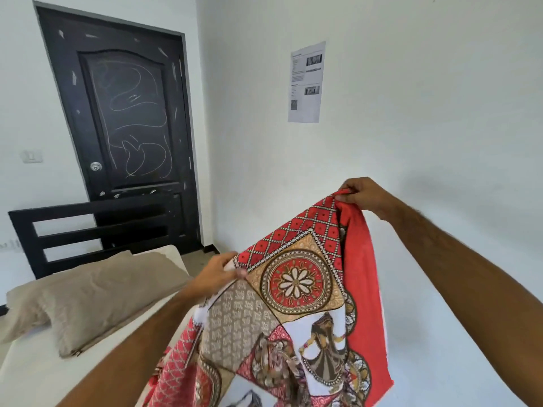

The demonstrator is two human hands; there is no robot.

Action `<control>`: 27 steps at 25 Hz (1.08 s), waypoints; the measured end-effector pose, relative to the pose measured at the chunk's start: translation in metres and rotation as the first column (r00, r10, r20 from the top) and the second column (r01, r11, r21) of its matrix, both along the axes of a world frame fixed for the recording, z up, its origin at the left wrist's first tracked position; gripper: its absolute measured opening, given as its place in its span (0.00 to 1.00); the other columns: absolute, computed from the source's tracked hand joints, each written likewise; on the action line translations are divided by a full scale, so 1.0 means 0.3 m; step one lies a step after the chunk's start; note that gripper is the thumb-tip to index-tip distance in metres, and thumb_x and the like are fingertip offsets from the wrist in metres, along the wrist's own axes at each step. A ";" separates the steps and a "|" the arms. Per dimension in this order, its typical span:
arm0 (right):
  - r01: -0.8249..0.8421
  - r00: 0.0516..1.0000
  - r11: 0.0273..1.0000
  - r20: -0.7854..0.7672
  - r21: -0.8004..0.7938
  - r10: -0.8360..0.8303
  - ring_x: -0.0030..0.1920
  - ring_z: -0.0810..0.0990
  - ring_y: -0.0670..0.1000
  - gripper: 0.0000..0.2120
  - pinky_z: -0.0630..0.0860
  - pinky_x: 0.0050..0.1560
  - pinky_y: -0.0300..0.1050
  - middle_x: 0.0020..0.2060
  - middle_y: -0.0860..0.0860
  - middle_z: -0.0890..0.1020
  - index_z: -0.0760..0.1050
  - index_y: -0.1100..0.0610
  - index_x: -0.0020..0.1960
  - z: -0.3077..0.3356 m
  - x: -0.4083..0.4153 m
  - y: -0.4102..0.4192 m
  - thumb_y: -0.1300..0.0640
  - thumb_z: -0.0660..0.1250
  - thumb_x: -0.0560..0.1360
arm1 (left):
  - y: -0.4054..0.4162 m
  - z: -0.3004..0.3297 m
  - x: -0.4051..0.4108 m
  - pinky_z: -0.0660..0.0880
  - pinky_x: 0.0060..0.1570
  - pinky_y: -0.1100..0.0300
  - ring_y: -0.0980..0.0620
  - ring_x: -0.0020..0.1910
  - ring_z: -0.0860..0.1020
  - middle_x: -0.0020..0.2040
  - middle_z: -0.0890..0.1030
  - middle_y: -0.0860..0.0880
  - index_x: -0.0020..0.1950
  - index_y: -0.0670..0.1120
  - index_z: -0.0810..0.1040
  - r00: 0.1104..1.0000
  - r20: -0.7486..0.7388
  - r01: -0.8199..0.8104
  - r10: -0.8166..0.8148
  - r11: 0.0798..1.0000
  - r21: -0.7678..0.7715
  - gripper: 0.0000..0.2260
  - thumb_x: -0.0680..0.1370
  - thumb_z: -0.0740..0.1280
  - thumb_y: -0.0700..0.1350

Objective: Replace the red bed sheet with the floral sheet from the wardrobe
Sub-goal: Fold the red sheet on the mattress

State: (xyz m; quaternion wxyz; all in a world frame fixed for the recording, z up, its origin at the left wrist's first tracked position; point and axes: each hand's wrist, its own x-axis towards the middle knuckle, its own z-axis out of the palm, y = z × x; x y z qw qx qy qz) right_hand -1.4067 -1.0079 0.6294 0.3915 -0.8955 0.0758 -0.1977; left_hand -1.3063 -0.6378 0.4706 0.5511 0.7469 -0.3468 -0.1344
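A red patterned sheet [296, 304], printed with a round flower medallion, diamond borders and figures, hangs in front of me above the bed. My right hand [363, 195] pinches its top corner, raised high near the white wall. My left hand [219, 273] grips the sheet's upper edge lower down and to the left. The cloth drapes down between both hands and out of the bottom of the view. The bare white mattress [38, 374] lies to the left below it.
A beige pillow [88, 295] lies on the mattress by the black slatted headboard [97, 230]. Behind stands a black door [123, 121] scribbled with chalk. A printed paper [307, 82] is stuck on the white wall. A light switch [32, 156] is at left.
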 end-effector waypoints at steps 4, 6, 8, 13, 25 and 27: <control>0.293 0.951 0.896 0.009 -0.335 -0.308 0.55 0.79 0.57 0.09 0.66 0.50 0.42 0.50 0.57 0.83 0.82 0.61 0.52 -0.113 0.012 -0.039 0.58 0.74 0.74 | -0.044 0.155 0.005 0.74 0.45 0.66 0.60 0.44 0.82 0.41 0.85 0.54 0.45 0.47 0.80 0.995 0.068 -0.065 0.073 0.991 -0.116 0.05 0.78 0.71 0.48; 0.283 0.958 0.915 0.028 -0.288 -0.287 0.51 0.80 0.55 0.14 0.66 0.47 0.40 0.47 0.56 0.83 0.81 0.62 0.57 -0.157 0.001 0.005 0.61 0.75 0.73 | -0.059 0.197 0.025 0.73 0.46 0.68 0.62 0.44 0.82 0.41 0.85 0.55 0.45 0.49 0.81 0.978 0.142 -0.143 0.155 0.986 -0.090 0.04 0.79 0.71 0.46; 0.089 0.995 0.974 -0.023 -0.207 -0.096 0.41 0.77 0.46 0.22 0.66 0.41 0.40 0.37 0.51 0.77 0.77 0.57 0.65 -0.185 -0.009 0.087 0.61 0.76 0.73 | -0.080 0.230 0.038 0.71 0.45 0.71 0.66 0.43 0.80 0.41 0.85 0.57 0.44 0.51 0.82 0.943 0.238 -0.230 0.233 0.972 -0.040 0.04 0.78 0.71 0.46; -0.343 0.939 0.937 -0.065 -0.065 0.339 0.35 0.75 0.40 0.21 0.70 0.39 0.37 0.34 0.46 0.78 0.77 0.54 0.64 -0.261 0.043 0.398 0.58 0.76 0.73 | -0.218 0.214 -0.047 0.69 0.38 0.68 0.63 0.37 0.77 0.36 0.80 0.57 0.42 0.49 0.80 0.873 0.455 -0.246 0.176 0.964 0.099 0.05 0.77 0.69 0.44; -0.102 0.994 0.995 0.023 -0.022 0.103 0.48 0.80 0.46 0.03 0.74 0.52 0.41 0.45 0.49 0.84 0.83 0.55 0.48 -0.256 0.071 0.394 0.60 0.74 0.74 | -0.012 -0.099 -0.078 0.78 0.46 0.62 0.59 0.45 0.82 0.50 0.83 0.50 0.61 0.46 0.75 0.997 -0.076 -0.004 0.014 0.990 0.138 0.22 0.71 0.79 0.45; -0.038 0.998 0.999 0.043 -0.028 0.039 0.49 0.81 0.47 0.03 0.74 0.52 0.41 0.45 0.50 0.85 0.83 0.56 0.48 -0.277 0.077 0.341 0.60 0.74 0.74 | 0.042 -0.148 -0.065 0.81 0.49 0.54 0.51 0.49 0.85 0.52 0.86 0.46 0.60 0.44 0.79 0.994 -0.108 0.005 0.014 0.984 0.176 0.19 0.72 0.78 0.45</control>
